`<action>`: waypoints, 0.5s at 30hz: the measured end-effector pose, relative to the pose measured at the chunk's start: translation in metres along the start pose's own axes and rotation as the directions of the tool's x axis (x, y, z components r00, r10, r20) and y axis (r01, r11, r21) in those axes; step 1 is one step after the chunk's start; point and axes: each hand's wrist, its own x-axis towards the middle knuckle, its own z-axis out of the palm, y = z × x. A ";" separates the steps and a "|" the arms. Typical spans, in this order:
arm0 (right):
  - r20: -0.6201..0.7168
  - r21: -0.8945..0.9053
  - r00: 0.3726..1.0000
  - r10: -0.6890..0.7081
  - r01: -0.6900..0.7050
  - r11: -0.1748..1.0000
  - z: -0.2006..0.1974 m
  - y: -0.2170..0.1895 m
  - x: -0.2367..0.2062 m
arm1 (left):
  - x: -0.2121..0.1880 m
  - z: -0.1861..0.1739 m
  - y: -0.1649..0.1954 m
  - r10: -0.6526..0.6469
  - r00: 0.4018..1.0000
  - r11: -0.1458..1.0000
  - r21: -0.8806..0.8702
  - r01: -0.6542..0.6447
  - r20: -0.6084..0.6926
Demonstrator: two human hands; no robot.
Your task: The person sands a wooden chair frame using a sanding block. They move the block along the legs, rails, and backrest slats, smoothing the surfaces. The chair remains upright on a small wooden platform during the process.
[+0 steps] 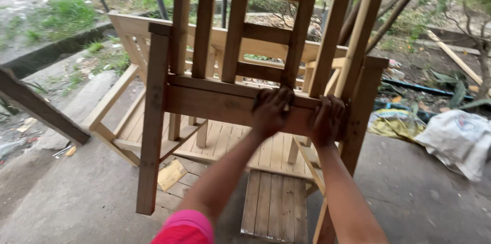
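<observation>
At the far left a dark wooden beam (41, 107) slants over the concrete floor (92, 198), and a small offcut of board (171, 174) lies near the foot of the wooden frame's left leg (153, 121). The wooden frame (215, 102) stands upright in the middle, over a pale slatted bench (153, 126) that lies behind and below it, and a short slatted panel (276, 204) rests on the floor beneath. The left hand (272, 110) and the right hand (327, 120) sit close together, both clamped over the frame's horizontal rail, while a white sack (458, 139) lies on the ground at the far right.
</observation>
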 end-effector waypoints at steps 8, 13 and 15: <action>0.012 -0.272 1.000 -0.003 0.006 0.962 -0.056 0.025 -0.014 | -0.013 -0.133 -0.138 -0.378 0.920 0.922 0.052 0.384 -0.099; 0.071 -0.204 0.989 0.131 -0.115 0.972 -0.056 0.038 -0.023 | 0.033 -0.129 -0.090 -0.008 0.872 0.956 0.253 0.151 -0.489; 0.057 -0.214 0.992 0.116 -0.101 0.972 -0.052 0.038 -0.025 | 0.037 -0.101 -0.060 -0.236 0.967 0.970 -0.089 0.228 -0.097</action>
